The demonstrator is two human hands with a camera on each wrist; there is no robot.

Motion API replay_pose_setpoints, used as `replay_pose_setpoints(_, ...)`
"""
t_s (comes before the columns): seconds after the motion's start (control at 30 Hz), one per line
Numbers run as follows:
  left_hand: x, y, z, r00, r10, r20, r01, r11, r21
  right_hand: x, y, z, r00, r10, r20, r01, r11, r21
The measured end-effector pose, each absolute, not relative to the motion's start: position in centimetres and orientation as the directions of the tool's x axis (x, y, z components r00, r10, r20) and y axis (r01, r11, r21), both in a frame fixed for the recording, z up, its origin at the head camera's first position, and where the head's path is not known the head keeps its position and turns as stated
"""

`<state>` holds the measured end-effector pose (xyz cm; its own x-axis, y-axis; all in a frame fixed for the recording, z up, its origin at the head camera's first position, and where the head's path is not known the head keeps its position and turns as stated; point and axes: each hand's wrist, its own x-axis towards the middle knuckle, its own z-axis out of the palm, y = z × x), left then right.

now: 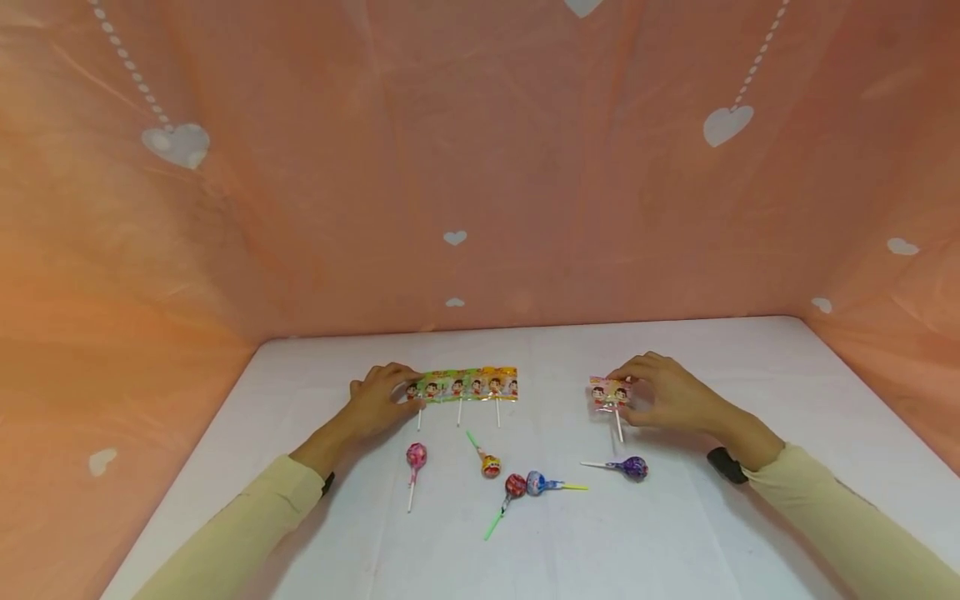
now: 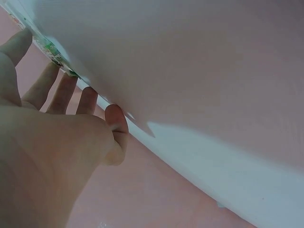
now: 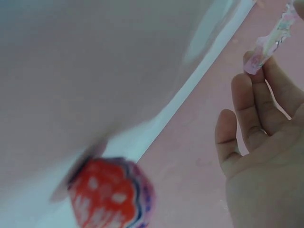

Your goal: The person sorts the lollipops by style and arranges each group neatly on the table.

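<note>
At the far left of the table, my left hand (image 1: 378, 402) pinches the left end of a strip of wrapped lollipops (image 1: 476, 384) between thumb and fingers. The strip is green on the left, yellow-orange on the right, with white sticks pointing towards me. In the left wrist view only a sliver of the lollipop strip (image 2: 50, 48) shows by the fingertips. On the right, my right hand (image 1: 671, 398) pinches a flat pink-wrapped lollipop (image 1: 609, 393) by its wrapper, its stick hanging downward. The other fingers of the right hand (image 3: 266, 137) are loosely bent in the right wrist view.
Nearer me lie several round lollipops: a pink one (image 1: 416, 455), an orange-yellow one (image 1: 491, 466), a red one (image 1: 515, 485), a blue one (image 1: 536, 482) touching the red, and a purple one (image 1: 634, 468). An orange cloth (image 1: 525, 167) with hearts rises behind the white table (image 1: 637, 550).
</note>
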<state>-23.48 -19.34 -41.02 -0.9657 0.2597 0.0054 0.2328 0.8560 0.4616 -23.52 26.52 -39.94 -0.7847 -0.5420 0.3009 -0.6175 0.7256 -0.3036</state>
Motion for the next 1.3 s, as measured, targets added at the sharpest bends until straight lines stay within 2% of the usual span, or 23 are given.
replay_pose_setpoints(0.9,-23.5,-19.3,-40.9,-0.963,0.268,0.019,0.245,0.847,0.472,-25.2,23.7,-40.0,-0.739,-0.581,0.342,-0.669,0.695,-0.265)
replay_pose_setpoints(1.3,-23.6,-19.5,-41.1,-0.957,0.285,0.052,0.277,0.847,0.453,-25.7,22.6,-39.8,-0.779,-0.553,0.294,-0.626,0.711,-0.32)
